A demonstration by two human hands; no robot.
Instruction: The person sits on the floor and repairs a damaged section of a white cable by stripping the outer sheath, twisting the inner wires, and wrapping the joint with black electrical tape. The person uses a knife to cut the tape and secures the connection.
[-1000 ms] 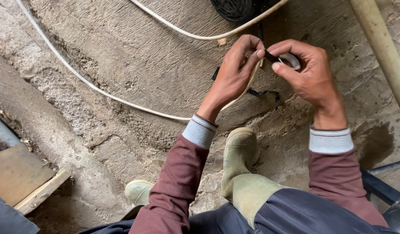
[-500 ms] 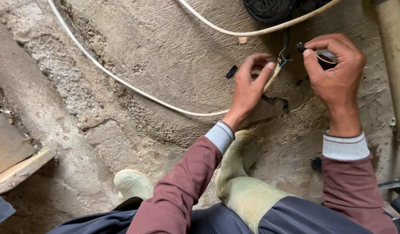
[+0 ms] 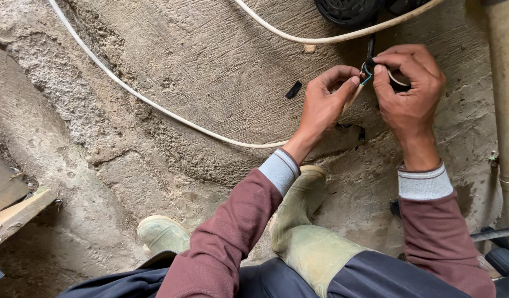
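The left hand (image 3: pixel 326 99) has its grip pinched: thumb and forefinger press together on the end of a thin wire (image 3: pixel 366 76) with a blue strand and a bare coppery tip. The right hand (image 3: pixel 409 91) meets it fingertip to fingertip, its own grip closed on the same wire end, with a small roll of black tape (image 3: pixel 399 81) tucked under its curled fingers. The wire sits between both hands, just below a black cable (image 3: pixel 370 44) that hangs from a dark round housing (image 3: pixel 348 11). Both wrists are bent forward, the forearms in maroon sleeves with grey cuffs. A white cable (image 3: pixel 155 105) loops over the rough concrete floor (image 3: pixel 183 49), near a black scrap (image 3: pixel 293 90). Pale green rubber boots (image 3: pixel 298 204) rest below; a beige pipe (image 3: pixel 505 83) runs along the right.
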